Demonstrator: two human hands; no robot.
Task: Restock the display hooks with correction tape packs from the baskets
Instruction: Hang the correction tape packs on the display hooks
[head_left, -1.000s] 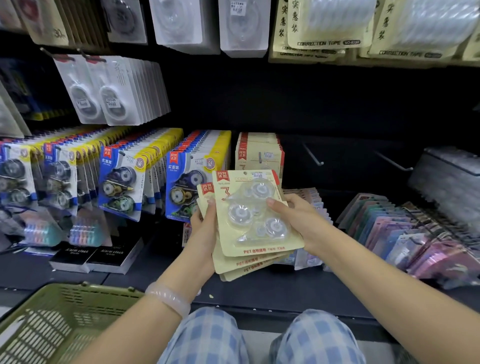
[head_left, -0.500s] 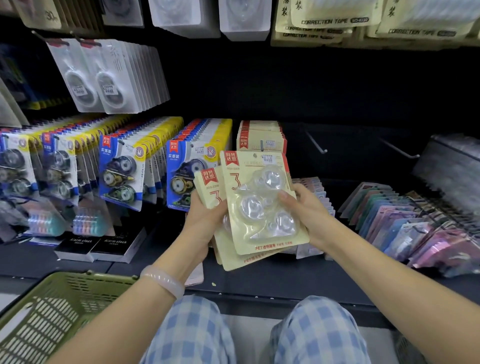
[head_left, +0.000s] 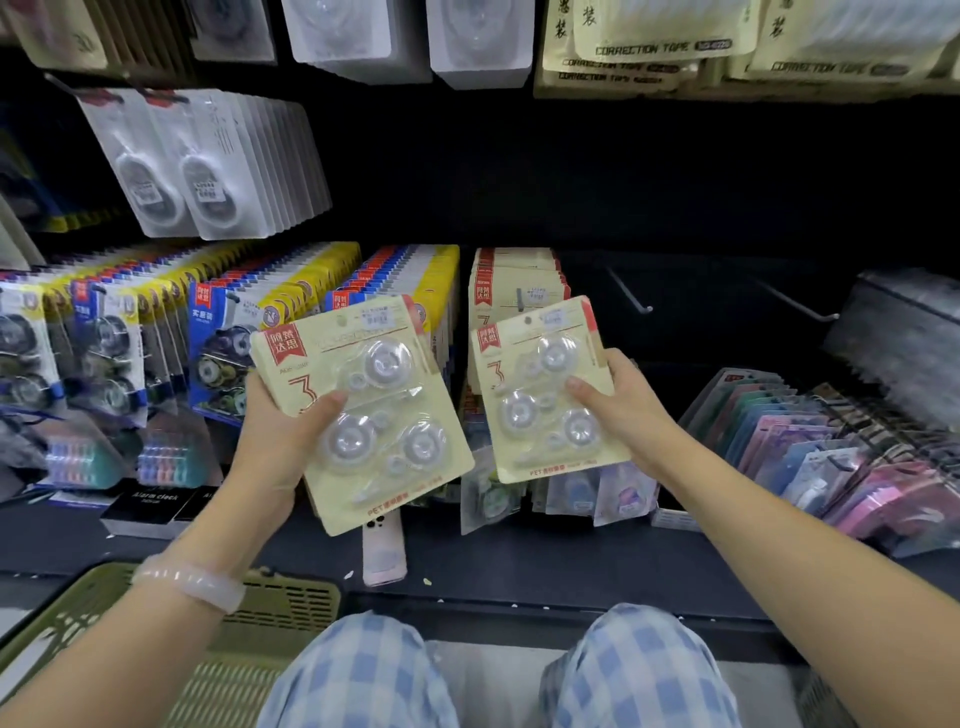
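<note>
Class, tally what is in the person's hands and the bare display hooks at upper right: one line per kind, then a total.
Cream packs gripped by left hand, top pack showing: at least 1, stack count unclear
Cream pack in right hand: 1
Bare hooks: 2
Total: at least 4

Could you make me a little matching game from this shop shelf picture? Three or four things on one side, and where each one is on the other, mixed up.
Things:
1. cream pack in the left hand
2. cream pack in the right hand
3. green basket
4. pink phone

Places:
A. lying flat on the dark shelf, below the left hand's pack
B. held up in front of the row of matching cream packs on a hook
C. on the floor at lower left, beside the knee
D. held up in front of the blue and yellow packs

Pairs: 1-D, 2-B, 3-C, 4-A
</note>
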